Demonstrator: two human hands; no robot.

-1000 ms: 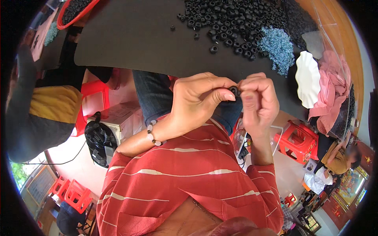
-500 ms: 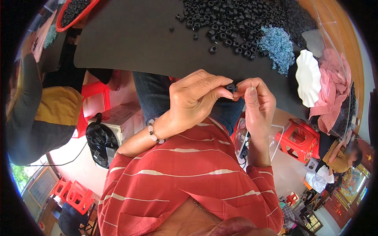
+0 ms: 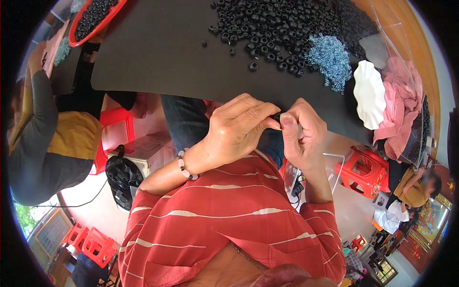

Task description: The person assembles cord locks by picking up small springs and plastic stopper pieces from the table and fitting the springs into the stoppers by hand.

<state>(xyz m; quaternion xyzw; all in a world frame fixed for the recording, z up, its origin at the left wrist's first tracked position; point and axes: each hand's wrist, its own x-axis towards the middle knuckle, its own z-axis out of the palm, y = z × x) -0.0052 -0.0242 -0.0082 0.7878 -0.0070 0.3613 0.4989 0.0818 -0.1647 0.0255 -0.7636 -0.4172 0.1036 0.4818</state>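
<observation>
Both hands have drawn closer together since the earlier frame: the left hand (image 3: 234,131) and right hand (image 3: 299,136) now pinch a small black ring (image 3: 276,116) between fingertips, just below the worktop (image 3: 158,57) edge.

I am holding both hands up close in front of my chest, fingertips meeting. My left hand (image 3: 234,131) is turning its back toward the camera, knuckles raised, fingers curling rightward so that the thumb and forefinger are closing in a tight pinch grip at their tips. My right hand (image 3: 301,136) is standing more upright, its thumb (image 3: 287,122) pressing in toward the left fingertips, the other fingers folding behind it. The two grips are touching at one spot. My left forearm is running in from the lower left, bare, wrist slightly bent. My right forearm is rising almost straight from below.
</observation>
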